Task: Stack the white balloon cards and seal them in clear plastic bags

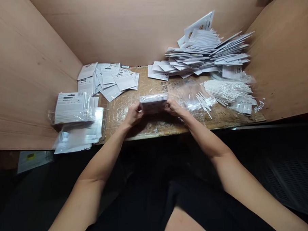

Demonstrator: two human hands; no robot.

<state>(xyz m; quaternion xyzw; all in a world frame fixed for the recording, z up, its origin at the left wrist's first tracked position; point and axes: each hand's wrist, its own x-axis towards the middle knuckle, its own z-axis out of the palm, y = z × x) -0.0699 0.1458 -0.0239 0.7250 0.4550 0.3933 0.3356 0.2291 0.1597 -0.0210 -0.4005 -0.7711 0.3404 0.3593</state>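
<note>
A stack of flat white packets (153, 102) stands on edge between my hands, over the front middle of the cardboard-covered table. My left hand (134, 114) grips its left end, fingers closed against the side. At the right end, my right hand (175, 107) is closed on the same stack. Slight blur hides the print on the packets. Just right of my right hand lie a clear plastic bag (190, 93) and several loose white sticks (204, 101).
Back left are scattered printed packets (121, 79); nearer, a bagged stack of packets (70, 109) rests by clear plastic sleeves (80, 134). A tall, loose heap of packets (204, 52) leans at the back right, behind a bundle of white sticks (229, 90). Wooden panels (129, 28) enclose three sides.
</note>
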